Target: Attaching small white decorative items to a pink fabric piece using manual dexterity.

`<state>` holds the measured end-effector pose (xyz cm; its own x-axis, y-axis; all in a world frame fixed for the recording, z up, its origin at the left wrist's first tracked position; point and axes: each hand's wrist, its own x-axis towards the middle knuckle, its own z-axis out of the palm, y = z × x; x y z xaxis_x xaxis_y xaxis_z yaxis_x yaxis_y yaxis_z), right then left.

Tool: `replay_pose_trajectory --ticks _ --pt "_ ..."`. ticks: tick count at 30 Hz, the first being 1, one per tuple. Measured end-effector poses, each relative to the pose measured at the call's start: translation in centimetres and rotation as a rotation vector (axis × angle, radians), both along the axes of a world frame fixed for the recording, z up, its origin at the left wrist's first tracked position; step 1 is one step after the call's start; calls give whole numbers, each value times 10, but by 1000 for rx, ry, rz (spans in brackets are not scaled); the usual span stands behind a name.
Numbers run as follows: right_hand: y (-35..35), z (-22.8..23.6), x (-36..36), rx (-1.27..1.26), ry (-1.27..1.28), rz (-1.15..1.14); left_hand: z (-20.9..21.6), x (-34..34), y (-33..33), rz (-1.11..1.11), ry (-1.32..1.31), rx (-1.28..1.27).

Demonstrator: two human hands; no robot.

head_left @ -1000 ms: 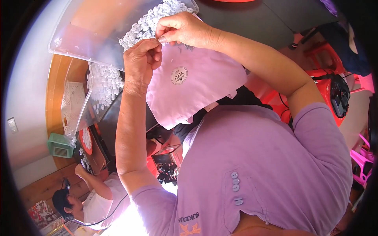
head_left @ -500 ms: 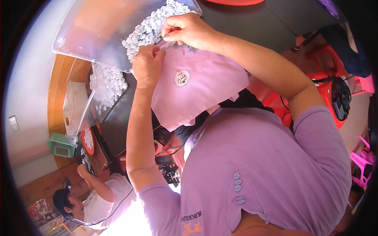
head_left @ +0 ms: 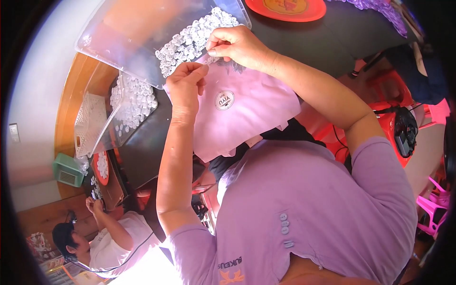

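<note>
Over my lap and up against the table lies a pink cloth (head_left: pixel 247 95), a round white printed patch (head_left: pixel 224 100) on it. My right hand (head_left: pixel 240 45) is at its far edge, thumb and fingertips pinched together. My left hand (head_left: pixel 184 90) is a little nearer and to the left, its thumb and forefinger closed beside the cloth's far left edge. Whatever either hand pinches is too small to make out. Just beyond them, a clear plastic bin (head_left: pixel 118 66) holds a heap of small white oval pieces (head_left: pixel 187 42). Small dark tufts (head_left: pixel 232 66) show on the cloth below my right hand.
Left of my left arm stands a second clear container with white pieces (head_left: pixel 135 102), beside a white perforated basket (head_left: pixel 90 121) and a green box (head_left: pixel 68 169). A red plate (head_left: pixel 287 12) lies at the far side. At the lower left, a co-worker (head_left: pixel 109 242) handles small white pieces.
My view has shifted slightly, showing more of the red plate. Both my hands stay by the cloth's far edge, still pinched. The co-worker's two hands now show close together.
</note>
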<state>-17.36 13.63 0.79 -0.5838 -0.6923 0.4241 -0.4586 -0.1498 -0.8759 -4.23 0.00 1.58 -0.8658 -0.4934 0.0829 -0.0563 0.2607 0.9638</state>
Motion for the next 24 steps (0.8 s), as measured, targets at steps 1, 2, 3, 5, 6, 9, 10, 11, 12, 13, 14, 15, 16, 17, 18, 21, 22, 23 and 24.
replay_pose_trajectory --ticks 1,2,3,5,6,9,10,11,12,13,14,15,16,17,18,21,22,23,24 --pt "2 1 0 6 9 -1 5 1 3 -20 49 351" --pt "2 4 3 -16 -83 47 7 1 3 -27 72 438" --pt "2 6 6 -37 -176 93 6 3 3 -24 84 442" --pt "0 13 11 -9 -169 115 2 5 3 -43 108 550" --pt "-2 17 15 14 -173 131 1 5 3 -42 114 555" --pt "-10 17 20 21 -132 160 -4 7 5 -66 160 609" --pt "-14 15 19 27 -86 174 -6 7 4 -82 176 627" --pt "-16 17 18 33 -84 180 -8 6 3 -94 189 642" --pt "-18 20 17 51 -9 170 -9 7 2 -88 193 647" --pt "-20 22 17 69 66 160 -9 8 1 -90 195 642" --pt "-22 22 17 73 69 163 -9 8 1 -96 196 635" --pt "-25 21 16 59 74 153 -8 8 0 -94 201 639" --pt "-27 20 16 44 78 144 -7 9 0 -90 200 632" --pt "-29 18 17 48 80 148 -7 10 -1 -84 199 625" --pt "-29 15 20 -4 -76 167 -6 10 -2 -80 202 627" --pt "-28 12 24 -57 -251 180 -6 10 -1 -33 217 607" --pt "-28 12 25 -63 -268 173 -7 9 -1 -24 215 601" --pt "-28 11 24 -59 -271 174 -8 8 0 -13 213 595" --pt "-28 10 23 -58 -237 170 -9 8 2 -11 212 598"
